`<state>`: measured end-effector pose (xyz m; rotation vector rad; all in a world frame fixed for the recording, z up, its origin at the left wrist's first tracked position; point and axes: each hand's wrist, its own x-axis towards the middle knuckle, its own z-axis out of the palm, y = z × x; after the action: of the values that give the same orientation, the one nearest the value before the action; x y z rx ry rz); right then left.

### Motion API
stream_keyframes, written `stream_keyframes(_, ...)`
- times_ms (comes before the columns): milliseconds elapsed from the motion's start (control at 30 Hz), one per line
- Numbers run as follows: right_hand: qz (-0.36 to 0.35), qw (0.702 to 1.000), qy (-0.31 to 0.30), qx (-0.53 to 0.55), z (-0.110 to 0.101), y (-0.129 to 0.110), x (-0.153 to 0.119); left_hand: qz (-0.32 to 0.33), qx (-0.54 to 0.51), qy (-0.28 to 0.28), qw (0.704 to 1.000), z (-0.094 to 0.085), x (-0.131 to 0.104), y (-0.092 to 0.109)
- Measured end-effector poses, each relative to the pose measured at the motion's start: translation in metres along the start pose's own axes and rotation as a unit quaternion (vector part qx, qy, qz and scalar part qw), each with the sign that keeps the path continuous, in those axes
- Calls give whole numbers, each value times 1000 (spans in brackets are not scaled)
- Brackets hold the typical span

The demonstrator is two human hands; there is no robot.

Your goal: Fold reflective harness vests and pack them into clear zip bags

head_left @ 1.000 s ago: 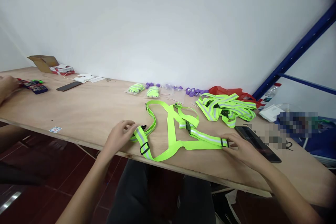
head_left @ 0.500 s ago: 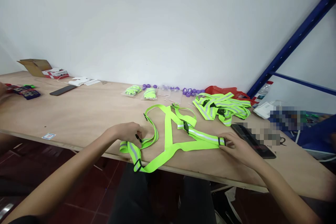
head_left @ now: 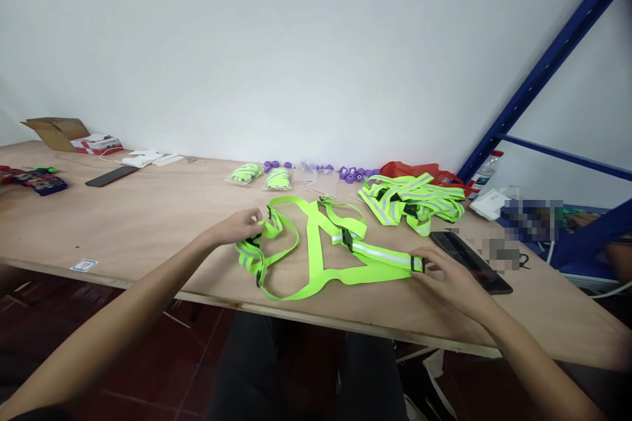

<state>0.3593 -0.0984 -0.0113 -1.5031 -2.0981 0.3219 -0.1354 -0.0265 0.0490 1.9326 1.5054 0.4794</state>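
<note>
A neon-yellow reflective vest [head_left: 315,243], made of elastic straps with grey stripes and black buckles, lies spread on the table before me. My left hand [head_left: 241,225] is closed on its left strap, near a black buckle, and holds that part slightly bunched. At the right corner my right hand [head_left: 439,271] pinches the strap end by a black slider [head_left: 417,264]. Between the hands, a black clip [head_left: 347,239] joins the straps. Behind it on the right is a heap of similar reflective straps [head_left: 412,200].
Two bagged reflective vests [head_left: 245,173] and several purple rolls [head_left: 351,175] lie near the wall. To the right are a black phone [head_left: 471,263] and a red bag [head_left: 419,172]. A dark flat object [head_left: 111,176] and a cardboard box [head_left: 56,133] sit on the left.
My left hand has moved up and away from the table edge, drawing the vest's left strap with it. The strap's lower loop now lies on the table. My right hand stays at its corner.
</note>
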Motion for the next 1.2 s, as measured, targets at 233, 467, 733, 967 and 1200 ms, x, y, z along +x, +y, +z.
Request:
stream_keyframes(233,17,999,37,4,-1,15,-13,-70,-331,303,891,-12,3,-44)
stream_keyframes(467,41,997,65,9,-1,35,-26,-142,-406,388,815,-16,-5,-85)
stream_keyframes(733,122,984,74,103,0,24,-34,-100,-229,329,911,-7,-33,-107)
stream_keyframes(967,65,992,100,30,3,11,-34,10,31,328,944,-5,-55,-80)
stream_keyframes(1200,-121,989,56,-57,40,-71,-11,269,141,59,951,70,-69,17)
